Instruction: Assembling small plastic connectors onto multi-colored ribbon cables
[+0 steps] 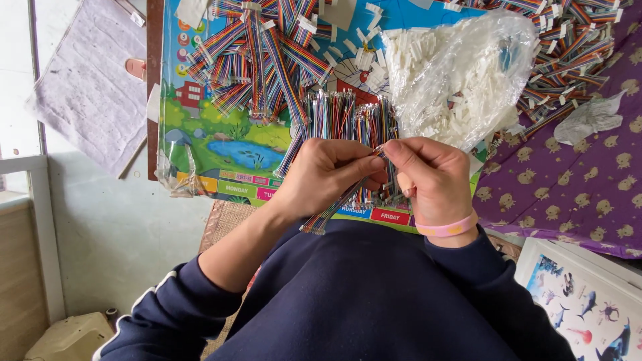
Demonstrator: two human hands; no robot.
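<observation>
Both hands meet at chest height, just above the near edge of the counter point(200, 144).

Left hand point(328, 175): curled shut around a rainbow ribbon cable point(334, 208). The cable's long axis runs diagonally, from the free end at lower left, near the navy sweatshirt point(361, 294), up and right through the fist to where the fingertips meet.

Right hand point(431, 177): thumb and forefinger pinched tight at the cable's upper end, touching the left hand's fingertips. Whether a white connector sits inside that pinch I can't tell; the fingers cover it. Pink wristband point(447, 228) on this wrist.

So the cable end lies right at the right-hand grip, with the body of the cable trailing away toward the left forearm. Left hand carries the length, right hand only the tip.

Cable look: flat, thin, multi-coloured parallel wires, flexible, slightly fanned at the free end.

Around them (all on the counter beyond the hands):
- a row of loose coloured wires point(348, 113) just behind the knuckles
- heap of finished ribbon cables point(261, 60) to the upper left
- clear bag of white plastic connectors point(461, 73) to the upper right
- colourful picture poster point(227, 144) as underlay, purple patterned cloth point(575, 180) to the right
</observation>
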